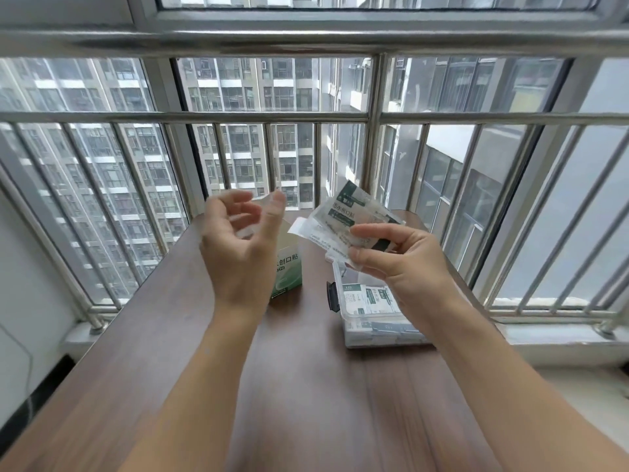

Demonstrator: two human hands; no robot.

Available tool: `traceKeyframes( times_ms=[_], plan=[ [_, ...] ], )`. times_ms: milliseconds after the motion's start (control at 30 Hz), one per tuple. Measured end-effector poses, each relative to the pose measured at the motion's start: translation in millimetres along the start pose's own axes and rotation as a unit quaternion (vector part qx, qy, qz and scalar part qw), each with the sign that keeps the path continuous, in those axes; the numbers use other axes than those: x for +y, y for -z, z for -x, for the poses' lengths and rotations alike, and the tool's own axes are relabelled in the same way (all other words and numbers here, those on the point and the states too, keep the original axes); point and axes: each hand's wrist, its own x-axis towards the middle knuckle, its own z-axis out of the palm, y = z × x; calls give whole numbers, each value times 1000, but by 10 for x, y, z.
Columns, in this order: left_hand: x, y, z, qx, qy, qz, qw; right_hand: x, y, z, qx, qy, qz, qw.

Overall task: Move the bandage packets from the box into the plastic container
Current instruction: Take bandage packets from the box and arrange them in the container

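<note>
— Above the clear plastic container [377, 330], what is the right hand [405, 264] doing with those packets?

— It pinches a small fan of bandage packets [347, 221] between thumb and fingers, lifted clear of the container's open top. I'd say they are held high so they can be squared up before going down flat

— And the left hand [238, 247]?

— Raised in front of the box [289, 267], fingers loosely curled and spread, holding nothing that I can make out. It is blurred, so I won't swear to the fingertips. It sits near the packets but not touching them, probably ready to help straighten the fan

— Where does the box stand?

— Upright on the wooden table [306, 386], to the left of the container and a little apart from it, partly hidden by the left hand. Whether any packets remain inside it, I cannot tell

— Is the container already in use?

— Yes, more packets [369, 299] lie flat inside it, stacked in layers visible through the wall. Its black latch [332, 296] faces the box. Keeping box and container close together makes each transfer short, I'd judge

— So how far along is it?

— Well under way, by the filled layers; this handful looks to be going in next
</note>
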Motion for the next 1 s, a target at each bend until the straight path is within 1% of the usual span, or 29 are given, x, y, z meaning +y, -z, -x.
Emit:
traceKeyframes(
  times_ms=[33,67,100,167,200,233,300,367,500,600,667,700,767,833,867,933,967,1000],
  plan=[
    [45,-45,94,-11,48,14,999,3,-13,26,9,1,-24,1000],
    [74,-90,205,-26,105,51,993,8,-22,61,14,2,-51,999],
    [94,-135,326,-48,165,107,979,25,-37,94,15,6,-73,997],
    [154,-258,566,-97,268,223,932,64,-50,201,5,17,-84,996],
    [165,-327,654,-124,297,272,907,81,-70,270,-5,19,-79,997],
    [176,-395,725,-144,312,303,889,101,-80,337,-12,18,-74,997],
    [211,-511,786,-164,328,318,874,141,-75,441,-15,9,-68,998],
    [198,-577,798,-179,345,298,872,167,-31,504,-15,-4,-59,998],
    [107,-552,818,-245,358,271,859,171,93,544,-16,-52,-38,998],
    [62,-530,826,-253,358,274,856,208,128,583,-14,-73,-11,997],
    [79,-551,837,-243,360,261,862,211,127,586,-25,-67,27,997],
    [97,-562,847,-235,365,253,865,186,128,594,-32,-60,56,996],
    [128,-567,847,-216,371,249,868,88,173,620,-51,-46,150,986],
    [169,-538,830,-210,362,250,873,-72,277,686,-56,-36,271,960],
    [202,-509,823,-223,354,238,877,-173,331,730,-32,-18,315,948],
    [267,-445,838,-271,334,191,882,-343,421,795,27,44,337,940],
    [308,-436,882,-304,319,161,883,-398,428,811,35,81,332,939],
    [323,-421,919,-339,291,122,886,-438,380,805,13,117,332,936]
  ],
)
